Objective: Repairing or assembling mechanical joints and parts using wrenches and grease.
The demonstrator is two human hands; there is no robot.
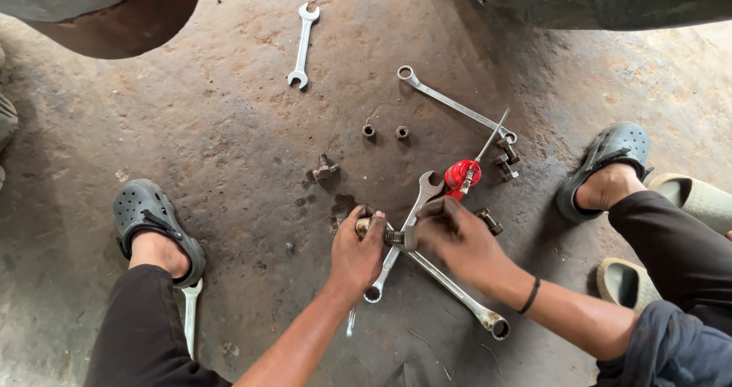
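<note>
The concrete floor (pixel 229 128) is stained dark with oil and carries the whole work area; the person squats over it in dark trousers and grey clogs, one foot on each side. A double open-ended spanner (pixel 303 45) lies well apart at the top, a long ring spanner (pixel 455 105) lies diagonally to the right of it, and another spanner (pixel 190 314) rests just beside the left foot. Near the centre, a red-handled tool (pixel 462 175) lies close above the hands, with two small nuts (pixel 385 132) side by side beyond it and loose bolts (pixel 506 160) scattered to the right. The work in hand is a threaded bolt (pixel 387 236) held low over two crossed spanners (pixel 442 276). The left hand (pixel 356 256) is closed around the bolt's head end, knuckles up, wrist straight. The right hand (pixel 457 238) is closed on the other end, fingers curled about a fitting on the thread, which they largely hide; whether it is a nut cannot be told. Judged from this, the fitting is partly along the thread, so the turning appears under way and not finished, while several other fasteners lie untouched on the floor.
</note>
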